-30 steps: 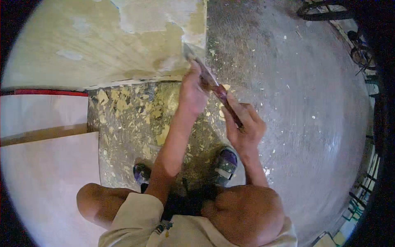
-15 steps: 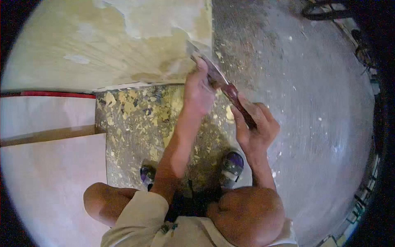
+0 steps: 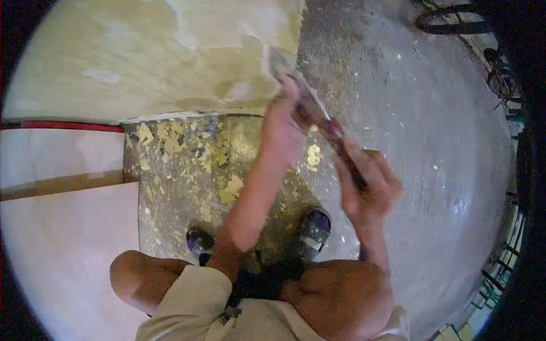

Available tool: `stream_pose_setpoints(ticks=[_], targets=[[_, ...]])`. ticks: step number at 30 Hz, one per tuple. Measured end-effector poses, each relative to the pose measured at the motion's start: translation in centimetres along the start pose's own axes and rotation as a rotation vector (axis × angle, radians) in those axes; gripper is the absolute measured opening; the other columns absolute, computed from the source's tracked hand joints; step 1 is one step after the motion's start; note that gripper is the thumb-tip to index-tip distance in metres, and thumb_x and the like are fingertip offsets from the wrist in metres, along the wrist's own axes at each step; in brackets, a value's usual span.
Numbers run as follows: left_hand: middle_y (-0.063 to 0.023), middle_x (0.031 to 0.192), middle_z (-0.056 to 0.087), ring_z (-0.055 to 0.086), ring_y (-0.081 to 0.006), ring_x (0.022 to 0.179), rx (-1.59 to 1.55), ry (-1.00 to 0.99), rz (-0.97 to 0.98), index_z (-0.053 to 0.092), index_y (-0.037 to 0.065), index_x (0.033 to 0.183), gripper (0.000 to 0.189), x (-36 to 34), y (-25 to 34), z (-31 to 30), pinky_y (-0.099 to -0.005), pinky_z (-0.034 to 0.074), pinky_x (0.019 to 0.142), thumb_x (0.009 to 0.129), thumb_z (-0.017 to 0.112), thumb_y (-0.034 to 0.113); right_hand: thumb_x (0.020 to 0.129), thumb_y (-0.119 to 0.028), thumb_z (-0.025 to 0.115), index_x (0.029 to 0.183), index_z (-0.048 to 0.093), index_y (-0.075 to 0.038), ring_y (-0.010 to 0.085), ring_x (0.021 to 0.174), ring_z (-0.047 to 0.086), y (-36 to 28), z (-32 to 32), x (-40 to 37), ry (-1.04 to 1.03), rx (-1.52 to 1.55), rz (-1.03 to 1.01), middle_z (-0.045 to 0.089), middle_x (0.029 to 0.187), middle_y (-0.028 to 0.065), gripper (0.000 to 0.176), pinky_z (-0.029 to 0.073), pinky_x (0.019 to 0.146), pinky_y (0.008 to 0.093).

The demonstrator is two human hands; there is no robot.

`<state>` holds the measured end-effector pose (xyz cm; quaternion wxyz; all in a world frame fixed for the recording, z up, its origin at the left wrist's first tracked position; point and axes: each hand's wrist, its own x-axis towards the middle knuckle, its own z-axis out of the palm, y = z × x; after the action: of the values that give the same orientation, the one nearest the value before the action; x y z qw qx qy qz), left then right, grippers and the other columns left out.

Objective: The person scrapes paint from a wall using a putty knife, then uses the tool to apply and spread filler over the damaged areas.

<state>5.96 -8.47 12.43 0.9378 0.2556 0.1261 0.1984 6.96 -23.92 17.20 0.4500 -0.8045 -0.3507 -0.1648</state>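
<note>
A knife-like tool (image 3: 318,101) with a long flat metal blade and a dark reddish-brown handle slants across the view. My right hand (image 3: 372,183) is wrapped round its handle. My left hand (image 3: 283,128) grips the blade farther up, thumb along it, its other fingers partly hidden. The blade's far end meets or nearly meets the wall (image 3: 170,74) close to its right edge; motion blur hides whether they touch. That wall is pale yellow, with whitish patches where paint has come off. Yellow paint flakes (image 3: 232,190) lie on the floor below.
Pale boards or box panels (image 3: 68,227), with a red strip (image 3: 74,125) behind, stand at the left. Grey concrete floor (image 3: 432,136) stretches to the right. A bicycle wheel (image 3: 455,20) is at the upper right. My shoes (image 3: 315,227) and bent knees are below.
Both hands and the tool appear slightly farther right, the right hand also lower. The whole view has shifted a little, and the hands are more blurred. The grip is unchanged.
</note>
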Motion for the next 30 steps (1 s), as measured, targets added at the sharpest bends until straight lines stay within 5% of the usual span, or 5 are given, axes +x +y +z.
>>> stream_pose_setpoints(ticks=[8, 9, 15, 25, 30], targets=[[-0.0007, 0.075, 0.057, 0.056, -0.0169, 0.069, -0.159, 0.186, -0.047, 0.056, 0.011, 0.089, 0.027, 0.3, 0.4, 2.9, -0.0317, 0.046, 0.064, 0.089, 0.05, 0.038, 0.063, 0.004, 0.072, 0.092, 0.067, -0.006, 0.0198, 0.059, 0.062, -1.6, -1.0, 3.4, 0.002, 0.013, -0.059, 0.064, 0.071, 0.0109, 0.031, 0.048, 0.051, 0.027], [-0.001, 0.076, 0.057, 0.056, -0.0169, 0.068, -0.173, 0.139, -0.04, 0.056, 0.01, 0.089, 0.028, 0.1, 0.4, 2.5, -0.0315, 0.046, 0.064, 0.088, 0.051, 0.038, 0.065, 0.004, 0.072, 0.096, 0.065, 0.001, 0.0149, 0.069, 0.061, -3.0, -1.5, 3.3, -0.078, -0.083, 0.079, 0.065, 0.077, 0.0124, 0.032, 0.048, 0.063, 0.0249], [-0.0011, 0.078, 0.06, 0.059, -0.0117, 0.071, -0.129, 0.142, 0.062, 0.057, 0.009, 0.087, 0.034, 0.0, 1.1, 3.7, -0.0269, 0.048, 0.065, 0.085, 0.054, 0.043, 0.067, 0.004, 0.072, 0.096, 0.065, 0.0, 0.0147, 0.069, 0.061, -5.0, -0.7, 4.7, -0.18, -0.109, -0.083, 0.065, 0.079, 0.0124, 0.031, 0.047, 0.063, 0.0235], [-0.0047, 0.088, 0.061, 0.061, -0.0172, 0.08, -0.399, -0.257, -0.043, 0.054, 0.006, 0.095, 0.04, 0.2, 1.9, 4.8, -0.033, 0.051, 0.075, 0.084, 0.055, 0.045, 0.067, 0.0, 0.072, 0.096, 0.065, -0.003, 0.0204, 0.065, 0.063, -8.0, -3.8, 6.4, -0.139, -0.35, -0.152, 0.066, 0.076, 0.0128, 0.03, 0.048, 0.056, 0.0263], [-0.0031, 0.08, 0.061, 0.061, -0.0156, 0.073, -0.595, -0.196, -0.26, 0.055, 0.009, 0.09, 0.026, -0.1, 0.9, 6.0, -0.0302, 0.053, 0.069, 0.087, 0.055, 0.035, 0.066, 0.0, 0.071, 0.098, 0.065, -0.004, 0.0218, 0.065, 0.063, -9.5, -5.3, 8.2, -0.264, -0.447, -0.148, 0.066, 0.077, 0.0133, 0.032, 0.049, 0.056, 0.028]])
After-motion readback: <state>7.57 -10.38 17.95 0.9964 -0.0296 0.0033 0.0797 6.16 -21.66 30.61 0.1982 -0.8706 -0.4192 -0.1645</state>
